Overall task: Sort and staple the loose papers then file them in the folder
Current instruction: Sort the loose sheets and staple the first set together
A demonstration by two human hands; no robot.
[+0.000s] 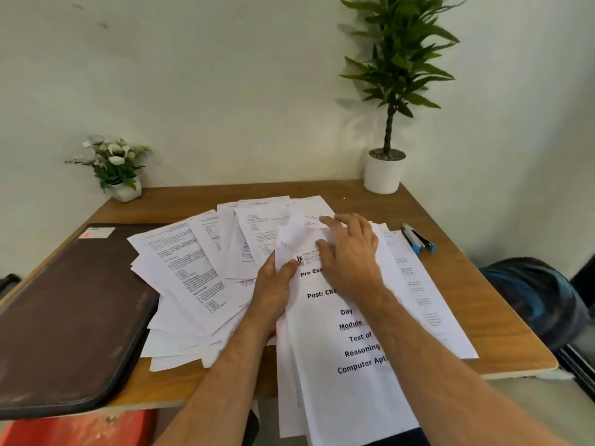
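left hand [275,286] pinches cover sheet [347,365] "Reasoning" | right hand [349,259] fingers spread on it

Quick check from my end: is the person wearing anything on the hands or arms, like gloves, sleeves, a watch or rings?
Nothing is worn that shows. The left hand and right hand are bare, with no gloves, rings or watch visible. Both forearms are bare down to the frame's bottom edge, so no sleeve comes into view.

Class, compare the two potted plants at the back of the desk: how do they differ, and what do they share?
The leafy plant at the back right is tall on a bare stem; the flower plant at the back left is low and bushy. The leafy plant shows only green leaves; the flower plant carries white blooms. Both stand in white pots on the desk against the wall.
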